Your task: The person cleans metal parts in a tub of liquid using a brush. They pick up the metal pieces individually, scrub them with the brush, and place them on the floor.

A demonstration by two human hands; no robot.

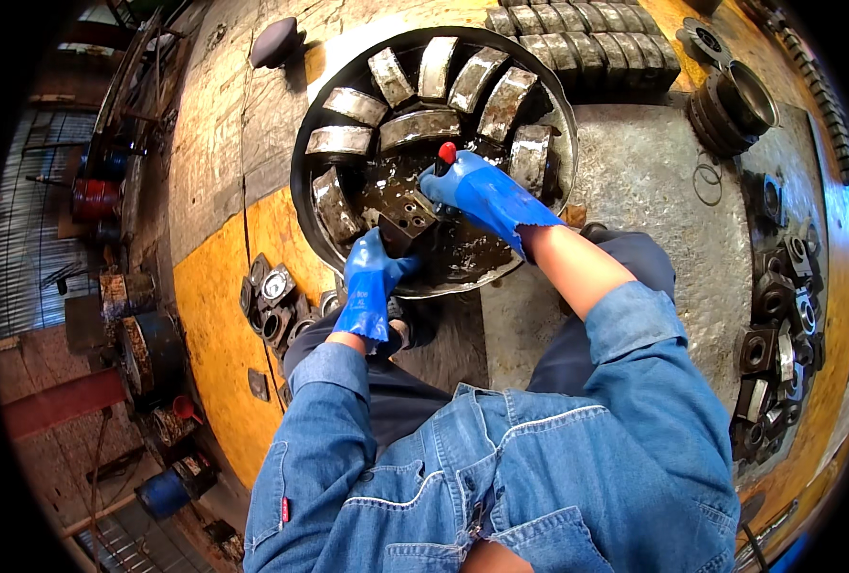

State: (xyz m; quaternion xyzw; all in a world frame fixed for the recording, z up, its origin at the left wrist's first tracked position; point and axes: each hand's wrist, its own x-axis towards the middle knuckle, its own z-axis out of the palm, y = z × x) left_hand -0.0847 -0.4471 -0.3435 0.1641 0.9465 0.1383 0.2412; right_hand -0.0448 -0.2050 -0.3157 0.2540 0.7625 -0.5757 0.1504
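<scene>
Both my hands wear blue rubber gloves and work inside a round black basin [302, 205] of dark oily liquid. My left hand [372, 277] grips a dark square metal block [407, 222] at the basin's near side. My right hand [477, 191] is closed around a tool with a red handle end [447, 153], held against the top of the block. Several curved metal segments [424, 91] lie fanned around the basin's far half, wet and shiny.
More curved segments [586, 43] are stacked in a row behind the basin. Square metal housings [276, 306] lie left of my knee, and others [777, 325] line the right side. Round rings [734, 100] sit at the far right. The floor is yellow and grey.
</scene>
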